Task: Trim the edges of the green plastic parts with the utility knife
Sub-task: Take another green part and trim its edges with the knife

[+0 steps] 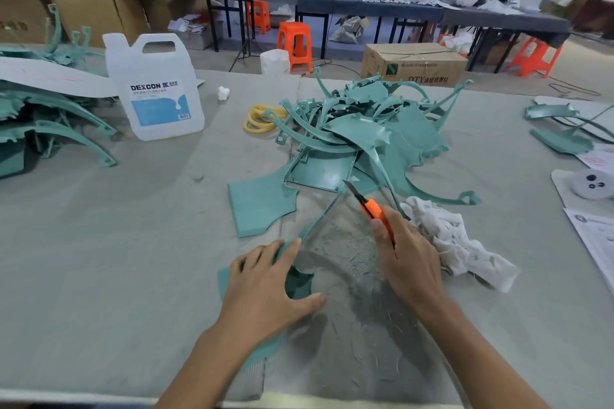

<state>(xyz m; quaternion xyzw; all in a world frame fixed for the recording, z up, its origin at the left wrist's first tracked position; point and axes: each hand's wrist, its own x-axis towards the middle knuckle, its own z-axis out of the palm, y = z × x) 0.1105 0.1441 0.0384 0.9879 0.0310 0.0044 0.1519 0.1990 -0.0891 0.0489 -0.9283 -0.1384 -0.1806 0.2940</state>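
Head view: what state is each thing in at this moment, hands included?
utility knife: blade extended, gripped by right hand
green part: flat on the table, pressed down by left hand
left hand: fingers spread on the part
pile of green parts: heaped, no hand on it
jug: upright
rag: crumpled beside right hand

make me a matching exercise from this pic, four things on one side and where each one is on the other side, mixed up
Things:
1. knife
2. jug
3. rag
4. yellow bands

Places:
a. lying flat between the jug and the green pile
b. gripped in the right hand
c. standing upright, left of the bands
d. crumpled, just right of the right hand

Pairs: 1-b, 2-c, 3-d, 4-a
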